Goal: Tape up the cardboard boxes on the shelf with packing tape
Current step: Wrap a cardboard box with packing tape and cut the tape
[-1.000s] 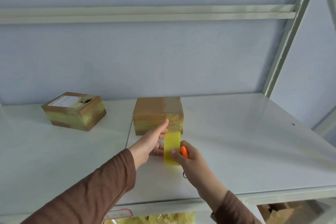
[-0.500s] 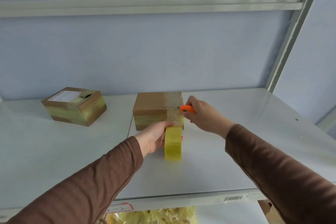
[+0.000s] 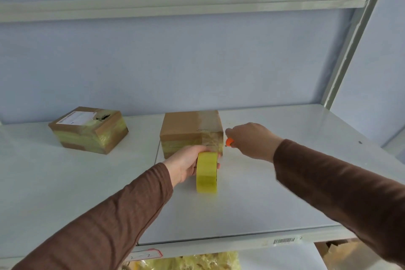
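Observation:
A brown cardboard box (image 3: 186,126) stands in the middle of the white shelf (image 3: 274,182), with clear yellowish tape on its front and right top edge. My left hand (image 3: 186,163) grips a yellow roll of packing tape (image 3: 207,173) standing on edge against the box's front. My right hand (image 3: 252,141) is just right of the box, its fingers curled round an orange cutter (image 3: 229,142) whose tip is near the box's right front corner. A second, taped box (image 3: 89,130) with a white label sits at the left.
A pale wall closes the back of the shelf. A slanted metal upright (image 3: 350,37) stands at the right and a crossbar (image 3: 175,5) runs overhead. Below the shelf's front edge lie yellowish packing material (image 3: 186,262) and cardboard (image 3: 335,247).
My right hand with the orange cutter went from beside the tape roll up to the box's right side, then dropped slightly. The roll now stands on the shelf against the box.

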A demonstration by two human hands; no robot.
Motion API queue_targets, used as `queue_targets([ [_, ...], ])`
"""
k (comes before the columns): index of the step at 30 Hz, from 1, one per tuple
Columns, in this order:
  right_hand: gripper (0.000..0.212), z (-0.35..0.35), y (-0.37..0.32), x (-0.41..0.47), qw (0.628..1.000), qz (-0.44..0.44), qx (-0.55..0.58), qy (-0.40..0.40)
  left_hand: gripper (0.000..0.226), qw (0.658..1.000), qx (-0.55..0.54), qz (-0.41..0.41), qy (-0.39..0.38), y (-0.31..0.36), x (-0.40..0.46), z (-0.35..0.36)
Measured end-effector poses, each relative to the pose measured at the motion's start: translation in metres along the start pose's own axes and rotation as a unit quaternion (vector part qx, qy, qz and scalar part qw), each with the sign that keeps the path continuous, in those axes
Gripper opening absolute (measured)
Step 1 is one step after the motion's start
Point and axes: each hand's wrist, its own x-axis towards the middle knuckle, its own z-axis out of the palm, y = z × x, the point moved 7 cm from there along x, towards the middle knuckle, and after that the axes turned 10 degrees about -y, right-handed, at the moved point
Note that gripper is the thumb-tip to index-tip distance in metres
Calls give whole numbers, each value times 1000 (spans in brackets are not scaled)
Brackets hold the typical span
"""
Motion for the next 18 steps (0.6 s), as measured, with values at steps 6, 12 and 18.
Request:
queue_targets([
  [6, 30, -19, -1, 12, 911, 36, 377, 166, 22, 1000, 13, -4, -3, 2, 6, 1],
  [12, 25, 15, -5, 15, 882, 101, 400, 228, 29, 978, 187, -88, -22, 11, -8, -12],
  [18, 47, 22, -14, 14, 931, 53, 289, 217, 29, 978, 200, -63, 2, 18, -24, -32],
])
